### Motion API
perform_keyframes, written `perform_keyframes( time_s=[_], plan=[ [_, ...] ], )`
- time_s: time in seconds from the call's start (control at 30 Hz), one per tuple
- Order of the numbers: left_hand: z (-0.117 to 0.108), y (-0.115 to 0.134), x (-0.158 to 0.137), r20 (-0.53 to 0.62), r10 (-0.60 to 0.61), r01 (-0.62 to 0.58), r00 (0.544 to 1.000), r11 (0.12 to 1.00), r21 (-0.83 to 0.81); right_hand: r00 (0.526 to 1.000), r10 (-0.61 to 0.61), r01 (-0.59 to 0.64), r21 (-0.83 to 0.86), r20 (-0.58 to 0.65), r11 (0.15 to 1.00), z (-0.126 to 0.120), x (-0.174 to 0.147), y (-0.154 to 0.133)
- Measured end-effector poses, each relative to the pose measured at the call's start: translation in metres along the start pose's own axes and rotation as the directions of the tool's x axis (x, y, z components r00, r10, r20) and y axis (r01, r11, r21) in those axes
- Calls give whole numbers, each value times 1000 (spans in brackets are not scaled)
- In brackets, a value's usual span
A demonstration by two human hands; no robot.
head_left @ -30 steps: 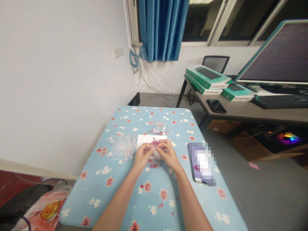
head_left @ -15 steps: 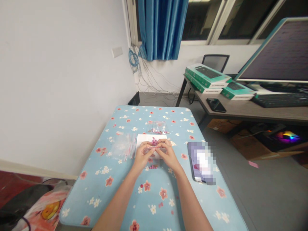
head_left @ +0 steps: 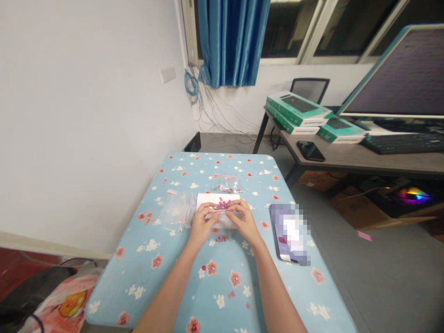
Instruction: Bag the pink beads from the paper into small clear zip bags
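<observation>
My left hand (head_left: 204, 222) and my right hand (head_left: 243, 219) pinch the top edge of a small clear zip bag (head_left: 222, 227) from both sides. Several pink-purple beads (head_left: 222, 239) lie at the bottom of this bag, toward me. Just beyond my fingertips, a heap of similar beads (head_left: 224, 203) rests on a white sheet of paper (head_left: 206, 198). Another clear bag (head_left: 227, 181) with beads in it lies past the paper. Left of my left hand are flat clear bags (head_left: 175, 210) with pink-red seal strips.
The table (head_left: 163, 286) has a blue flowered cover. A tablet-like device (head_left: 289, 233), partly blurred out, lies to the right. Beyond it stands a desk with keyboard boxes (head_left: 298, 108), a phone (head_left: 311, 151) and a monitor (head_left: 398, 69). A wall closes off the left side.
My fingers have shifted slightly at the bag's mouth, and more of the bead heap on the paper shows beyond them. The other things stay where they were.
</observation>
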State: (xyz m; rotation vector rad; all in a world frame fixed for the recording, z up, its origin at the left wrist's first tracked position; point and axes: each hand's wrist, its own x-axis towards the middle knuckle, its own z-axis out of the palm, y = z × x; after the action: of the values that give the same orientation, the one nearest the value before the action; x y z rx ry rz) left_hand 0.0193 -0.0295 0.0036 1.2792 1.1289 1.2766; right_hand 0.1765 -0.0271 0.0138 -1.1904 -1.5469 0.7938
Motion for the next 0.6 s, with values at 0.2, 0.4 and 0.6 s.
perform_keyframes(
  time_s=[0.2,0.4,0.6],
  plan=[
    [1,-1,1,-12,18,-18,1000,1000,22,1000,-5,4,48,12,999,-1,0,-3],
    [0,0,0,-2,66,-66,998,993,93,999,-6,4,56,44,998,0,-2,-4],
    [0,-3,0,-10,28,-27,1000,998,60,1000,-18,18,46,-2,999,-1,0,1]
  ],
)
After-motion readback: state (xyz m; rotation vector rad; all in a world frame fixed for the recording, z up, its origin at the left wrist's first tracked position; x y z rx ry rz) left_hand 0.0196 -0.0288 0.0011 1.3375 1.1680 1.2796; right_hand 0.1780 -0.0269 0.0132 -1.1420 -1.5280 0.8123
